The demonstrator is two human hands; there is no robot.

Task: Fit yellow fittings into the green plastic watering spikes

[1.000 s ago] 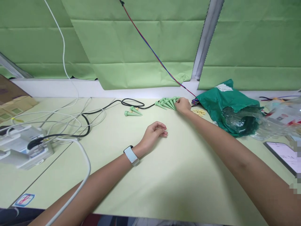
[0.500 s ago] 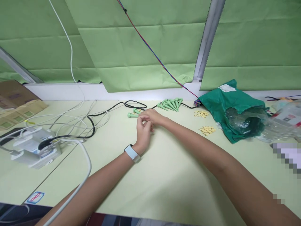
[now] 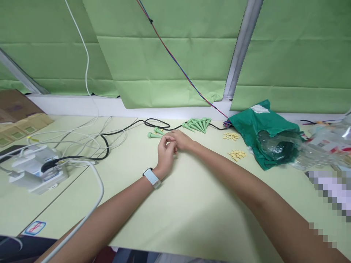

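My left hand (image 3: 166,151), with a watch (image 3: 151,178) at its wrist, is closed, its thumb and fingers curled together. My right hand (image 3: 179,139) overlaps it just behind, its fingers mostly hidden. Whatever lies between the fingers is too small or covered to name. Two green spikes (image 3: 155,135) lie at the left of my hands, with a bit of yellow beside them. Behind and to the right, a cluster of green cone-shaped spikes (image 3: 199,124) rests on the table. Two piles of small yellow pieces, one farther back (image 3: 231,136) and one nearer (image 3: 237,155), lie right of my hands.
At the right, a torn green bag (image 3: 263,128) lies beside clear plastic bottles (image 3: 326,142) and a pixelated object. White plugs and a power strip (image 3: 41,170) with tangled cables fill the left. A white cable crosses over my left forearm. Cardboard (image 3: 19,106) stands far left.
The view has shifted slightly, so the bag and the yellow piles appear farther left. My hands stay together in nearly the same pose.
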